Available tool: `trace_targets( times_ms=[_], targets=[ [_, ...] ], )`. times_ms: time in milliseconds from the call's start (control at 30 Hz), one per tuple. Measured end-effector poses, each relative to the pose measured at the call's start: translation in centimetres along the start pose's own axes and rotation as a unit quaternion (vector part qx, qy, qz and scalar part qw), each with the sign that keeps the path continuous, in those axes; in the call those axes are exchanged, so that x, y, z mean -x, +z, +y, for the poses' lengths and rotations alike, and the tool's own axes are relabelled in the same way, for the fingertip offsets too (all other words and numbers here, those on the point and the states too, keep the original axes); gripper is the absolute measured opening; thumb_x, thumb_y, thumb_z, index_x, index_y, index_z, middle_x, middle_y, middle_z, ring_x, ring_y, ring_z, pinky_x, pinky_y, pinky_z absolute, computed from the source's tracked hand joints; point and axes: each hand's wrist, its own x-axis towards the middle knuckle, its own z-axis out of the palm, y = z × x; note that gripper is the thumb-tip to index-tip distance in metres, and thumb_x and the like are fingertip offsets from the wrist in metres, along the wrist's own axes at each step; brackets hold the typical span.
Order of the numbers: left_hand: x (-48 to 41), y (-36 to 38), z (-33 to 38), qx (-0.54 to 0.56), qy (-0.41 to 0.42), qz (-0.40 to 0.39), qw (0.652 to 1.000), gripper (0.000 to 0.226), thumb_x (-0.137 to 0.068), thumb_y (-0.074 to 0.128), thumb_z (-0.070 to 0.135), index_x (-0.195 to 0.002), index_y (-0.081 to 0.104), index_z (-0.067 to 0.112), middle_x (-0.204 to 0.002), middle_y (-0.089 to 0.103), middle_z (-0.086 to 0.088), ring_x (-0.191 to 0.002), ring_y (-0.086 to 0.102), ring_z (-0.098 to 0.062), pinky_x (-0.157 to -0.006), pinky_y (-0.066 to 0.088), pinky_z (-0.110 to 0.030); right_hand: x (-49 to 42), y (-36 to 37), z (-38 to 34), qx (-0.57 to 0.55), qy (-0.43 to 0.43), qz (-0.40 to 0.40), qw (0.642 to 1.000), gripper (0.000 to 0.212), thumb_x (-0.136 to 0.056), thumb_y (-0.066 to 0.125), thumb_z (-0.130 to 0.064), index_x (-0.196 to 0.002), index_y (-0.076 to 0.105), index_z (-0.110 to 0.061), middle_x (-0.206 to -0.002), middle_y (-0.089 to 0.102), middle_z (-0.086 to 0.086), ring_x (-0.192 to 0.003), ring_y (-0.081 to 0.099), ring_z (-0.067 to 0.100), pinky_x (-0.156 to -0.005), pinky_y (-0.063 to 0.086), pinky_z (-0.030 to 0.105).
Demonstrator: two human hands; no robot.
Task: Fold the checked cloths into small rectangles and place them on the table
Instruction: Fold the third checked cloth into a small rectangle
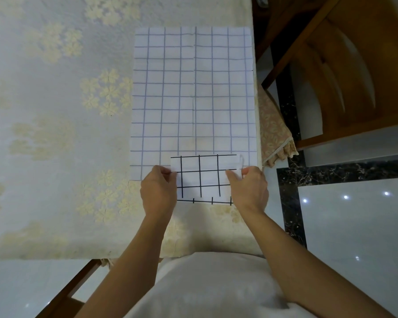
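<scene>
Your left hand (158,191) and right hand (248,189) pinch the sides of the small folded cloth (202,179), right at the near edge of the big cloth (193,92) lying flat on the table (44,111).

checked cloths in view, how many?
2. A large cloth lies spread flat on the table near its right edge. A small folded cloth is held between both hands at the large one's near end. More could be hidden underneath.
</scene>
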Motion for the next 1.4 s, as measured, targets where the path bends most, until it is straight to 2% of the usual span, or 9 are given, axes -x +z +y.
trace_targets(
  times_ms=[133, 267, 500, 667, 733, 833, 967, 1200, 1400],
  targets=[
    [0.0, -0.1, 0.2, 0.005, -0.002, -0.016, 1.000, 0.018, -0.096, 0.063, 0.026, -0.104, 0.066, 0.011, -0.087, 0.062, 0.005, -0.080, 0.057, -0.013, -0.073, 0.040, -0.023, -0.2, 0.6, 0.2, -0.031, 0.004, -0.027, 0.999, 0.031, -0.087, 0.066, -0.048, -0.081, 0.066, -0.018, -0.090, 0.062, 0.004, -0.077, 0.061, 0.022, -0.072, 0.055, 0.041],
    [-0.2, 0.0, 0.0, 0.004, -0.017, -0.048, 0.999, 0.022, -0.099, 0.058, 0.026, -0.109, 0.065, 0.008, -0.099, 0.065, -0.003, -0.086, 0.056, -0.015, -0.076, 0.039, -0.024, -0.3, 1.0, 0.7, -0.067, 0.000, -0.036, 0.997, 0.041, -0.091, 0.064, -0.035, -0.059, 0.045, -0.020, -0.083, 0.058, 0.010, -0.066, 0.053, 0.022, -0.061, 0.043, 0.032],
    [0.4, -0.8, 0.3, 0.049, -0.018, -0.085, 0.995, 0.014, -0.099, 0.056, 0.026, -0.094, 0.057, 0.013, -0.079, 0.059, 0.004, -0.069, 0.052, -0.007, -0.059, 0.036, -0.016, 0.0, -1.1, 0.7, -0.112, -0.034, -0.070, 0.991, 0.042, -0.095, 0.062, -0.024, -0.065, 0.035, -0.013, -0.073, 0.039, 0.001, -0.066, 0.039, 0.018, -0.057, 0.033, 0.031],
    [0.9, -1.1, 0.2, 0.199, -0.088, -0.111, 0.970, 0.012, -0.095, 0.062, 0.022, -0.102, 0.063, 0.012, -0.089, 0.066, -0.001, -0.080, 0.060, -0.017, -0.079, 0.051, -0.033, 0.0, -1.9, 0.8, -0.167, -0.054, -0.119, 0.977, 0.040, -0.099, 0.058, -0.025, -0.069, 0.033, -0.017, -0.067, 0.031, -0.004, -0.060, 0.028, 0.011, -0.057, 0.028, 0.028],
    [1.2, -1.2, 0.3, 0.225, -0.092, -0.127, 0.962, 0.015, -0.096, 0.059, 0.020, -0.099, 0.065, 0.006, -0.083, 0.062, -0.002, -0.075, 0.054, -0.016, -0.074, 0.047, -0.034, 0.0, -2.0, 0.9, -0.180, -0.058, -0.124, 0.974, 0.037, -0.098, 0.060, -0.025, -0.069, 0.038, -0.020, -0.066, 0.037, -0.008, -0.059, 0.034, 0.006, -0.058, 0.031, 0.023],
    [1.5, -1.2, 0.2, 0.226, -0.074, -0.138, 0.962, 0.030, -0.097, 0.053, 0.019, -0.080, 0.052, -0.005, -0.069, 0.043, -0.008, -0.067, 0.038, -0.021, -0.062, 0.034, -0.036, -0.1, -2.0, 1.0, -0.181, -0.074, -0.103, 0.975, 0.042, -0.095, 0.065, -0.022, -0.065, 0.037, -0.014, -0.066, 0.037, -0.003, -0.058, 0.032, 0.011, -0.056, 0.031, 0.026],
    [1.8, -1.1, 0.2, 0.228, -0.073, -0.135, 0.962, 0.026, -0.100, 0.050, 0.019, -0.075, 0.048, 0.009, -0.068, 0.036, -0.005, -0.065, 0.033, -0.019, -0.059, 0.029, -0.033, -0.2, -2.0, 0.9, -0.175, -0.095, -0.084, 0.976, 0.052, -0.092, 0.068, -0.019, -0.061, 0.027, -0.015, -0.063, 0.028, 0.000, -0.057, 0.026, 0.013, -0.055, 0.028, 0.028],
    [2.1, -1.2, 0.6, 0.233, -0.065, -0.112, 0.964, 0.030, -0.103, 0.045, 0.023, -0.077, 0.049, 0.010, -0.068, 0.039, -0.002, -0.063, 0.034, -0.013, -0.059, 0.031, -0.026, -0.2, -1.9, 0.9, -0.207, -0.046, -0.138, 0.968, 0.026, -0.101, 0.054, -0.028, -0.078, 0.042, -0.024, -0.073, 0.033, -0.016, -0.072, 0.039, 0.004, -0.073, 0.037, 0.023],
    [2.4, -2.2, 1.9, 0.241, -0.042, -0.086, 0.966, 0.035, -0.103, 0.046, 0.023, -0.069, 0.047, 0.019, -0.064, 0.040, 0.005, -0.061, 0.035, -0.010, -0.058, 0.031, -0.026, 0.4, -3.5, 0.4, -0.250, -0.071, -0.124, 0.958, 0.041, -0.101, 0.054, -0.026, -0.069, 0.029, -0.017, -0.065, 0.025, -0.003, -0.056, 0.023, 0.006, -0.056, 0.025, 0.025]
  ],
)
